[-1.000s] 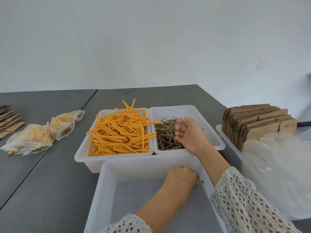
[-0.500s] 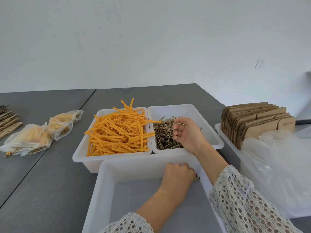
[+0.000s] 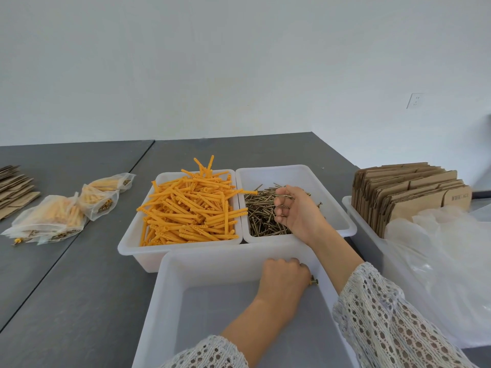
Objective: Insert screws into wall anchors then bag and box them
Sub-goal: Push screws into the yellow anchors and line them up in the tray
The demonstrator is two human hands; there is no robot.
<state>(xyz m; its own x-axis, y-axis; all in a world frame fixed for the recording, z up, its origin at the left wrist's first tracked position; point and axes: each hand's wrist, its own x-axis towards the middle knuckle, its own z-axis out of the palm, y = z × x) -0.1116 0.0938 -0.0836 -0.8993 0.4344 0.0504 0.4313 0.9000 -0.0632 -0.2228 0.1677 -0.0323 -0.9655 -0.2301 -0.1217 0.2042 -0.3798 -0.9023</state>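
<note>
At the centre right of the frame the right hand (image 3: 299, 213) hangs over the bin of screws (image 3: 261, 217), fingers curled around a few screws; at the lower centre the left hand (image 3: 285, 278) is closed as a fist inside the near empty bin (image 3: 170, 288), a screw head (image 3: 314, 281) showing beside it; the orange anchors (image 3: 190, 208) fill the bin at the centre.

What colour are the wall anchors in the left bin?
Bright orange wall anchors, shown clearly in the head view.

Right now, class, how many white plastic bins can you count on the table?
4: the anchor bin, the screw bin beside it, the near bin, and one at right holding cardboard.
</note>
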